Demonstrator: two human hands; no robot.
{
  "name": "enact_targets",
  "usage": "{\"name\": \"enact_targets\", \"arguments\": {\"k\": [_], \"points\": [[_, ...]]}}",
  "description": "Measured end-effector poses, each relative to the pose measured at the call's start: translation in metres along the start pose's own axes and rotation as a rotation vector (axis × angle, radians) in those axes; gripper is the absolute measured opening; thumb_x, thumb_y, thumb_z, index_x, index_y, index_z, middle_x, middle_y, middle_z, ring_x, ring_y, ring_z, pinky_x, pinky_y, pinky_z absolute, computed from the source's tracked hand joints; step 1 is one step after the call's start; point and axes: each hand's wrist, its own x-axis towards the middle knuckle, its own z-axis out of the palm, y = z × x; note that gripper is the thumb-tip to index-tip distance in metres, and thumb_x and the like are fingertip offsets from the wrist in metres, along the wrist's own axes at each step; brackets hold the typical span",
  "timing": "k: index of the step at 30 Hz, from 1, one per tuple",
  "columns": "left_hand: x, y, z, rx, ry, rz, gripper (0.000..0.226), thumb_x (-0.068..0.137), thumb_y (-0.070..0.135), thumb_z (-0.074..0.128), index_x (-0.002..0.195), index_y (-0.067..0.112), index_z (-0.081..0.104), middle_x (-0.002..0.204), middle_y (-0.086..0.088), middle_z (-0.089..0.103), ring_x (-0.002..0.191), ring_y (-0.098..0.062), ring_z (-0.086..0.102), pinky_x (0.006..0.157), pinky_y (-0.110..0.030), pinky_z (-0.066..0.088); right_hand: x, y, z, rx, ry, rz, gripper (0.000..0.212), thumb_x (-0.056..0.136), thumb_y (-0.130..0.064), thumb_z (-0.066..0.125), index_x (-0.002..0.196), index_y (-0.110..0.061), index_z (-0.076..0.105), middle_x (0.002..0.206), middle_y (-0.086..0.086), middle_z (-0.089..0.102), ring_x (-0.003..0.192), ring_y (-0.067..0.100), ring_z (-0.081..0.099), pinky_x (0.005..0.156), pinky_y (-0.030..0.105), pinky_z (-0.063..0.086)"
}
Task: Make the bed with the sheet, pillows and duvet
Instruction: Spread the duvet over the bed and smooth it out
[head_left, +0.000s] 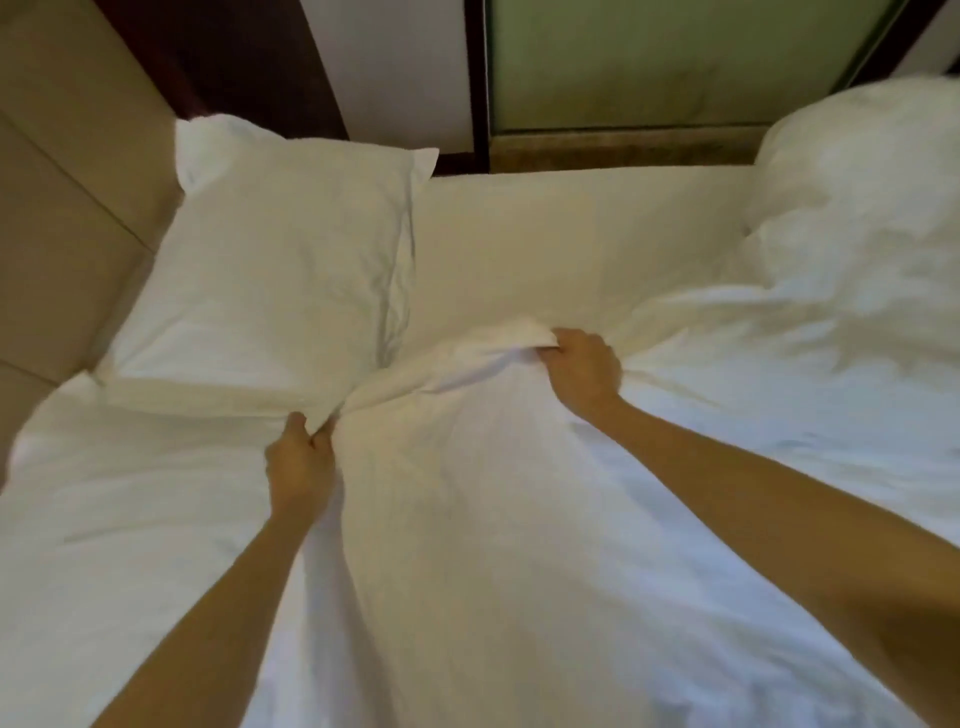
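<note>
Duvet (493, 519): white, rumpled, filled the lower frame, with its top hem gathered at centre. It looked soft, light and bulky, best taken along that hem with the hands well apart.
Sheet (571, 234): flat, upper centre.
Pillow (270, 270): plump, upper left.
Right hand (584, 371): fingers curled round a bunch of hem.
Left hand (301, 462): pinching the hem just beside the pillow.

The fingertips of the right hand (582, 374) are buried in a fold of the duvet (493, 519), and those of the left hand (301, 462) are tucked into bunched fabric. The duvet runs off the bottom and side edges. The white heap (857, 218) at the right is blurred and cut off, either a pillow or bunched duvet. The left edge cuts the headboard (62, 182).
</note>
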Motion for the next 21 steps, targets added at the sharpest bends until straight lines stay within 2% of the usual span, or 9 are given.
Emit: {"name": "enact_targets", "arguments": {"k": [4,6,8,10,12,13,16,18,21], "points": [[0.043,0.004,-0.062,-0.002,0.157,0.115,0.02,0.097,0.015,0.046,0.093,-0.005,0.048,0.086,-0.036,0.059,0.084,-0.047,0.058,0.065,-0.042,0.039,0.031,-0.098,-0.023,0.164,0.123,-0.13,0.026,0.095,-0.028,0.045,0.103,-0.014,0.066,0.105,0.016,0.066,0.096,0.037,0.06,0.074,0.036,0.044],[0.052,0.004,-0.068,0.0,0.211,0.14,0.017,0.096,0.014,0.046,0.094,-0.003,0.046,0.083,-0.033,0.059,0.08,-0.046,0.058,0.062,-0.041,0.036,0.038,-0.111,-0.014,0.262,0.145,-0.14,0.022,0.096,-0.024,0.045,0.099,-0.01,0.061,0.102,0.016,0.064,0.092,0.035,0.058,0.067,0.032,0.039],[0.055,-0.006,-0.062,0.041,0.208,0.11,0.015,0.095,0.013,0.049,0.096,-0.001,0.045,0.084,-0.03,0.06,0.08,-0.044,0.058,0.06,-0.039,0.035,0.038,-0.104,0.006,0.281,0.068,-0.131,0.02,0.095,-0.022,0.048,0.107,-0.008,0.056,0.104,0.019,0.063,0.096,0.037,0.059,0.068,0.033,0.039],[0.056,-0.024,-0.046,0.058,0.146,0.094,0.015,0.092,0.013,0.053,0.098,0.001,0.046,0.091,-0.026,0.06,0.085,-0.042,0.058,0.063,-0.04,0.038,0.025,-0.082,0.034,0.154,-0.183,-0.117,0.039,0.097,-0.024,0.048,0.133,-0.011,0.044,0.126,0.02,0.057,0.116,0.036,0.053,0.086,0.036,0.042],[0.055,-0.044,-0.032,0.042,0.036,0.067,0.018,0.091,0.011,0.056,0.103,-0.002,0.051,0.105,-0.026,0.055,0.094,-0.042,0.055,0.074,-0.042,0.041,0.001,-0.052,0.062,-0.037,-0.404,-0.12,0.059,0.097,-0.027,0.046,0.149,-0.014,0.023,0.15,0.013,0.035,0.137,0.029,0.034,0.108,0.035,0.029],[0.053,-0.052,-0.026,0.053,-0.016,0.045,0.022,0.091,0.008,0.055,0.108,-0.005,0.052,0.111,-0.028,0.052,0.099,-0.043,0.054,0.081,-0.042,0.041,-0.011,-0.037,0.074,-0.108,-0.457,-0.121,0.064,0.097,-0.027,0.045,0.152,-0.015,0.015,0.156,0.009,0.024,0.143,0.025,0.023,0.113,0.035,0.021],[0.039,-0.063,-0.02,0.108,-0.127,0.058,0.034,0.092,0.006,0.05,0.123,-0.008,0.049,0.125,-0.028,0.047,0.109,-0.044,0.051,0.09,-0.042,0.04,-0.035,-0.007,0.094,-0.241,-0.529,-0.099,0.069,0.098,-0.026,0.042,0.153,-0.017,0.001,0.161,0.003,-0.001,0.148,0.02,0.001,0.118,0.034,0.007],[0.029,-0.059,-0.025,0.133,-0.162,0.085,0.043,0.09,0.008,0.051,0.131,-0.004,0.046,0.132,-0.025,0.045,0.115,-0.043,0.049,0.093,-0.043,0.04,-0.038,-0.007,0.093,-0.256,-0.538,-0.076,0.068,0.099,-0.025,0.042,0.153,-0.016,0.001,0.161,0.004,-0.003,0.148,0.021,0.001,0.118,0.035,0.009],[0.022,-0.049,-0.035,0.208,-0.153,0.102,0.05,0.087,0.01,0.054,0.134,0.0,0.044,0.137,-0.02,0.044,0.121,-0.039,0.046,0.096,-0.045,0.038,-0.04,-0.019,0.084,-0.203,-0.543,-0.076,0.065,0.099,-0.025,0.042,0.153,-0.015,0.009,0.161,0.005,0.005,0.147,0.022,0.011,0.118,0.036,0.016]]}}
